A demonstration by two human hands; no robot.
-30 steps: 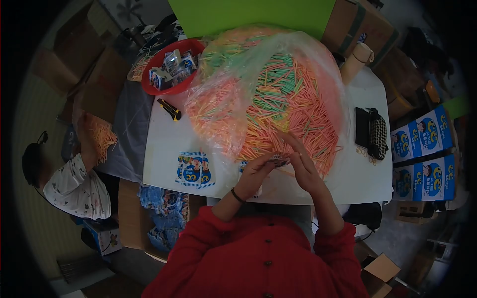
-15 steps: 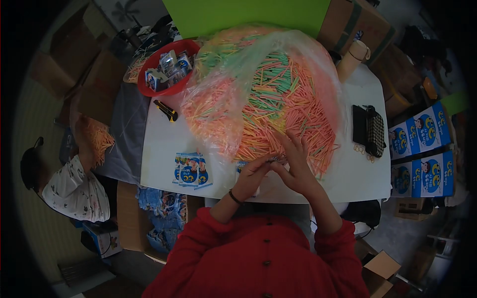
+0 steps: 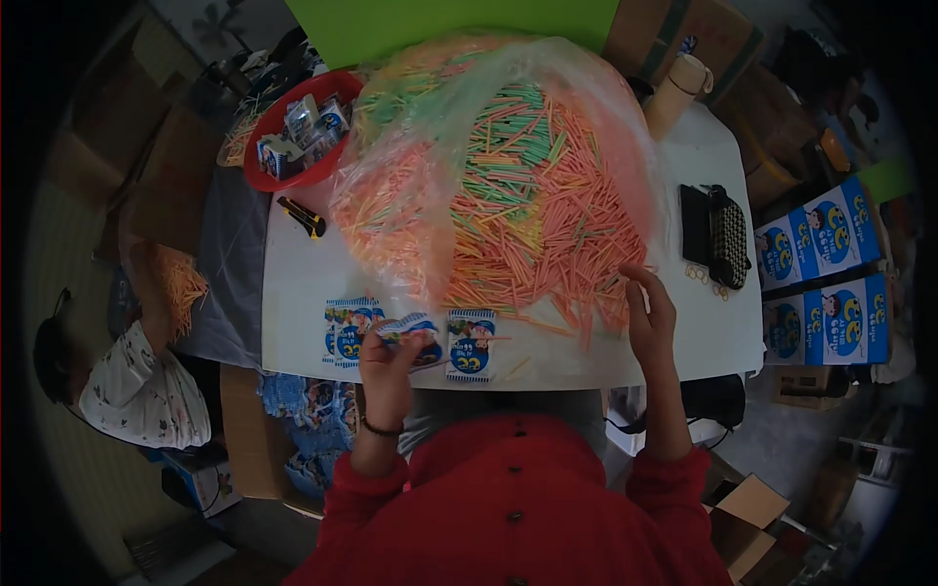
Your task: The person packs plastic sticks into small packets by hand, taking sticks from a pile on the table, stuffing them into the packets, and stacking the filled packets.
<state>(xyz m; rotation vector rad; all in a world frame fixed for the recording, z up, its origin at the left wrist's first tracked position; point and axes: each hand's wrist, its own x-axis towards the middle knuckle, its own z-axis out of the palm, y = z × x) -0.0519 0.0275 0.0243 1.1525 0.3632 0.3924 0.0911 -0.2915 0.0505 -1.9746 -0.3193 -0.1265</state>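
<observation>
My left hand (image 3: pixel 386 376) is closed in a pinch on a small blue-and-white printed packet (image 3: pixel 412 328) above the front of the table. Beside it, one similar packet (image 3: pixel 471 345) lies flat, and a few more packets (image 3: pixel 347 330) lie to the left, partly overlapped. My right hand (image 3: pixel 649 317) is held apart at the right, its fingers bent but separated and nothing visible in them. Just left of its fingertips spreads a big heap of thin pink, green and yellow sticks (image 3: pixel 586 210), inside an open clear plastic bag (image 3: pixel 430 195).
A red bowl (image 3: pixel 256 166) of packets stands at the back left, near a box cutter (image 3: pixel 301 217). To the right are a black checked pouch (image 3: pixel 728 239) and a tan cylinder (image 3: pixel 679 96). Another person (image 3: pixel 137 381) sits at left; printed boxes (image 3: pixel 826 317) stack at right.
My hands have parted: the left moved left with a packet, the right moved right and its fingers came free. A packet lying at the front middle is now uncovered. The view shifted slightly.
</observation>
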